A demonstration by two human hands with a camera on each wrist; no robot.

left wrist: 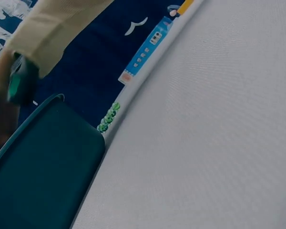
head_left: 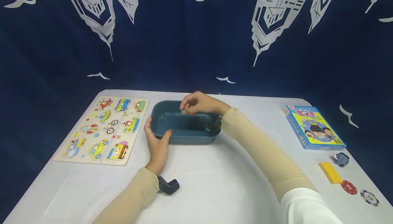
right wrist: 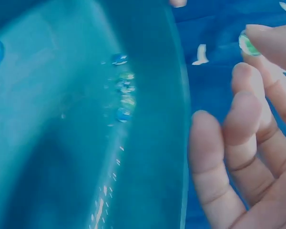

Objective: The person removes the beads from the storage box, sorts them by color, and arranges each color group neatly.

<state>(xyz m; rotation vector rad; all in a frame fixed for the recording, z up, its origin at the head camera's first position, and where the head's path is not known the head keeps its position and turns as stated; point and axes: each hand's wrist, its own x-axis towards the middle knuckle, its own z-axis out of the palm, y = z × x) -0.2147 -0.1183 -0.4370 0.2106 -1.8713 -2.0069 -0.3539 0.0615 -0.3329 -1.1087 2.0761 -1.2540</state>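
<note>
- Head view: our left hand (head_left: 158,145) grips the near-left rim of the teal plastic tub (head_left: 184,123), thumb inside. Tub sits mid-table on the white table (head_left: 215,179), just right of the vehicle puzzle board (head_left: 104,130). Our right hand (head_left: 199,103) hovers over the tub's far side, pinching a small green glass bead (head_left: 182,111). Game box (head_left: 313,127), yellow block (head_left: 330,172) and chips lie well apart at right.
- Left wrist view: tub wall (left wrist: 43,171) smooth, dark teal; green beads (left wrist: 108,117) lie on the table beyond its corner.
- Right wrist view: bead (right wrist: 248,44) pinched at fingertips (right wrist: 271,40); other fingers relaxed. More blue beads (right wrist: 120,59) lie inside the tub.
- Handling, est.: bead is hard, light, slick, rolls easily; take w/ fingertip pinch. Tub is rigid, light; hold by rim.
</note>
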